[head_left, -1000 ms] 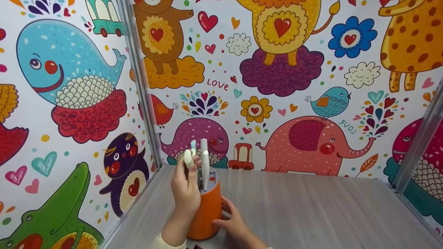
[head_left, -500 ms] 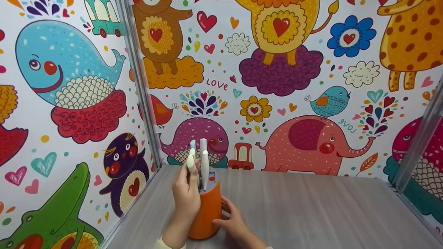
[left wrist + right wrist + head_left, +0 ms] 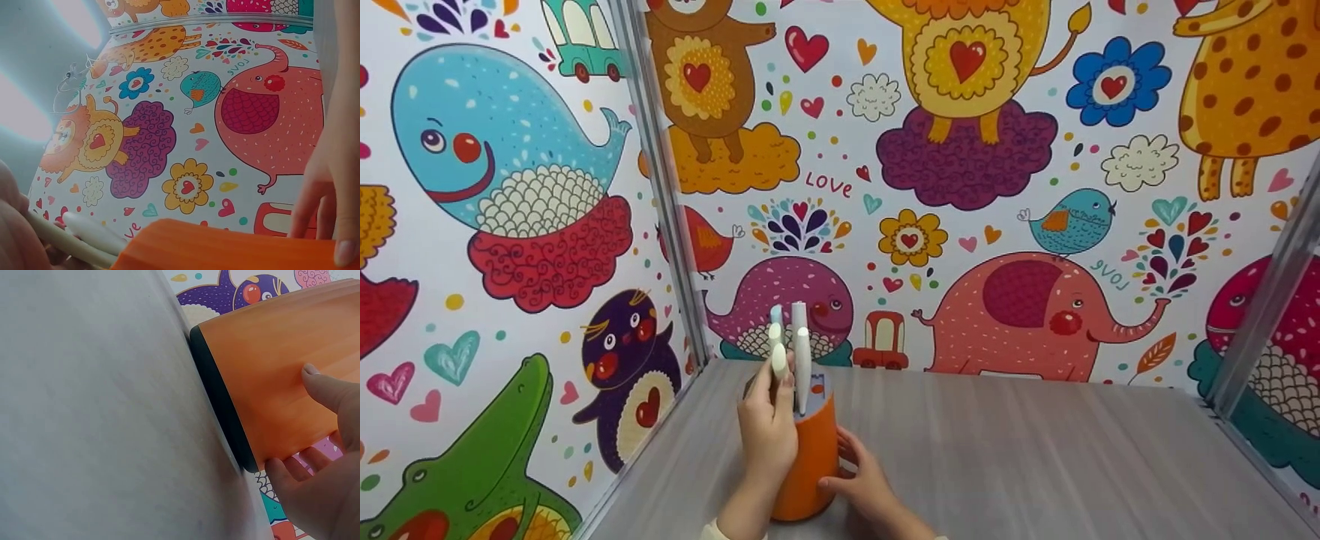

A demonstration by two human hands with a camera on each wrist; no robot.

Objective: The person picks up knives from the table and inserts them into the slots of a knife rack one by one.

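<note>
An orange knife block [image 3: 811, 469] stands upright on the table, several light-coloured handles rising from its grey top. My left hand [image 3: 769, 435] is at its upper left, fingers and thumb around a cream knife handle [image 3: 780, 361]; the blade is hidden. Beside that hand stand a white handle [image 3: 803, 367], a grey one [image 3: 799, 315] and one with a pale blue end [image 3: 776, 315]. In the left wrist view the cream handle [image 3: 73, 246] runs to the block's rim. My right hand [image 3: 866, 480] grips the block's lower right side, thumb in front, as the right wrist view confirms.
A grey wood-look tabletop [image 3: 1005, 450] stretches to the right of the block. Printed walls close off the left, back and right, with metal corner posts [image 3: 667, 187] at the joints. The block's dark base [image 3: 222, 402] rests on the table.
My left hand and the cream handle have moved slightly down and to the right, closer to the white handle. My right hand keeps its hold on the block.
</note>
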